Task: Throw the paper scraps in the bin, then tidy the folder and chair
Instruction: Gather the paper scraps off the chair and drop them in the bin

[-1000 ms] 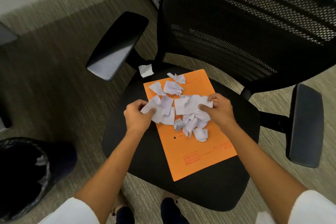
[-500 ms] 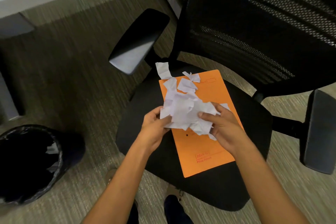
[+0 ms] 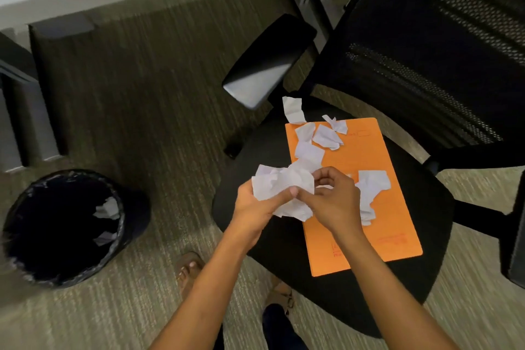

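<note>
There were two hands [image 3: 255,207] [image 3: 335,204], one orange folder [image 3: 366,179], one black chair [image 3: 369,293] with two armrests [image 3: 267,62] [image 3: 515,250], one bin [image 3: 61,227], and one bunched wad of paper scraps [image 3: 281,182]. About six loose scraps [image 3: 326,136] lay on the folder and seat, and two more in the bin.

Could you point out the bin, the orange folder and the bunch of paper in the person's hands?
bin [image 3: 17,239]: head view, left rim of its black liner.
orange folder [image 3: 366,150]: head view, bare upper cover.
bunch of paper [image 3: 277,182]: head view, crumpled white middle, between both hands.
</note>
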Action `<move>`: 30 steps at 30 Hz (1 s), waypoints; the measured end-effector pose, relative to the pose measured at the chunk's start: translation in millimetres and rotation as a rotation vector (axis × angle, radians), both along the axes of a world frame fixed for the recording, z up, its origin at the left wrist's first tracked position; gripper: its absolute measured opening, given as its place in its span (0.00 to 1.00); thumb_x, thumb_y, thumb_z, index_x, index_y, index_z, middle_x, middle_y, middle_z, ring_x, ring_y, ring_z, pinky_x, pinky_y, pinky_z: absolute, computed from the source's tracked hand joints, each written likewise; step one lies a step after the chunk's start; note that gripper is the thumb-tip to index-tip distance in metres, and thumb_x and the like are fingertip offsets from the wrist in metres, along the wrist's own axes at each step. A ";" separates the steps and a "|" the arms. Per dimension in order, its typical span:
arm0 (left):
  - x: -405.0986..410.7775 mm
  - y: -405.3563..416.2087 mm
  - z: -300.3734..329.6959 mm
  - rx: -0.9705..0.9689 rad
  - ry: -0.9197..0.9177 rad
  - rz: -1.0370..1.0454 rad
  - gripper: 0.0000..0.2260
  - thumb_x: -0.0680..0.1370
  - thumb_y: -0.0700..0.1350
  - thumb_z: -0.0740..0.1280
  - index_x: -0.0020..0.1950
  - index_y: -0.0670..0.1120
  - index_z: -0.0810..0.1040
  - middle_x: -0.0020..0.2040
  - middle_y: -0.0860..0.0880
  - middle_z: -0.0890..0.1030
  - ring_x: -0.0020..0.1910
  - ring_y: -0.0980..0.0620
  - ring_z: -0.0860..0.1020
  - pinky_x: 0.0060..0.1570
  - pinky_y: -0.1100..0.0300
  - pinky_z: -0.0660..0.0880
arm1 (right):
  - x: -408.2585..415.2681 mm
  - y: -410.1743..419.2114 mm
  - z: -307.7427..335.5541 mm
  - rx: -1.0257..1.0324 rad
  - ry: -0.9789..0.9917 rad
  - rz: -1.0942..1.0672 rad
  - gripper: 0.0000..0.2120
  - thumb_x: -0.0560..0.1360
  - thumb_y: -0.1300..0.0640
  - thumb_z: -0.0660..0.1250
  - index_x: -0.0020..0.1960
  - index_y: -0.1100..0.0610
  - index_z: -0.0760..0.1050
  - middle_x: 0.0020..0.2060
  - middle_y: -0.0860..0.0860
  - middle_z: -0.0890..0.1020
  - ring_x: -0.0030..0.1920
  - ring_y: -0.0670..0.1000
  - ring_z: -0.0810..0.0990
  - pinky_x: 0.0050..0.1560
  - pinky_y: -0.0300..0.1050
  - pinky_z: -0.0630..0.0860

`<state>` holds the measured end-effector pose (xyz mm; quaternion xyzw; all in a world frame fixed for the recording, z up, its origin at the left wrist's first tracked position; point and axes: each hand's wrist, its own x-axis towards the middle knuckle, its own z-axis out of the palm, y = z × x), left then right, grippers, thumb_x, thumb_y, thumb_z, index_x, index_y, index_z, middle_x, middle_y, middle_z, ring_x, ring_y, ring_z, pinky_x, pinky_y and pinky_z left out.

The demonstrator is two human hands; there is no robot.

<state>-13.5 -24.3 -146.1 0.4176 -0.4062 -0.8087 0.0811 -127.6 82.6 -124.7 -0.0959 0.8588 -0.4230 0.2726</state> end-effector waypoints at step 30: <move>342.8 -200.1 -54.2 0.189 -0.369 1.111 0.19 0.75 0.29 0.71 0.64 0.40 0.75 0.60 0.41 0.81 0.50 0.45 0.82 0.50 0.47 0.80 | 217.4 -215.8 14.8 -0.484 -1.222 -0.047 0.41 0.71 0.27 0.61 0.70 0.57 0.73 0.64 0.58 0.81 0.64 0.59 0.80 0.69 0.60 0.72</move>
